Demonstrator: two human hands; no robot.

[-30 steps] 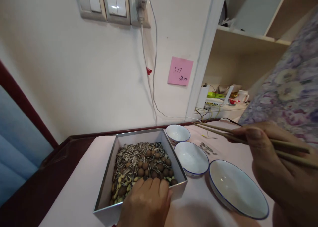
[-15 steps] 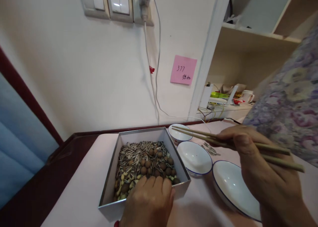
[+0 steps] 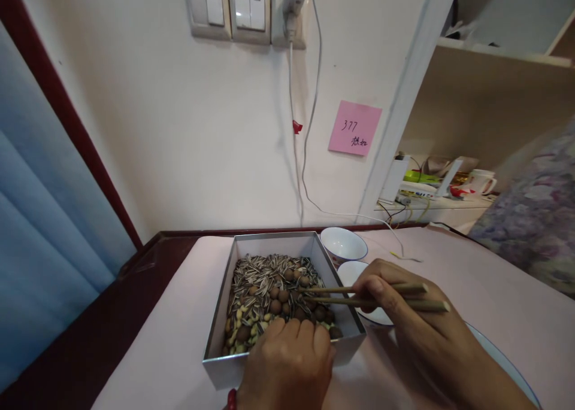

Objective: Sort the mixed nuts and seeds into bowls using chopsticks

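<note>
A grey square box sits on the pink table cover, filled with striped sunflower seeds, round brown nuts and pale yellow kernels. My left hand grips the box's near rim, fingers curled over the edge. My right hand is closed on a pair of wooden chopsticks, whose tips reach over the box's right wall and rest among the brown nuts. Nothing is pinched between the tips that I can see.
Three white blue-rimmed bowls stand right of the box: a small one, a middle one partly behind my hand, and a large one at the lower right. A white cable hangs down the wall. A pink note is stuck beside it.
My right hand swung left and down, bringing the chopstick tips from above the bowls into the box. The view shifted rightward. My left hand stayed on the box rim.
</note>
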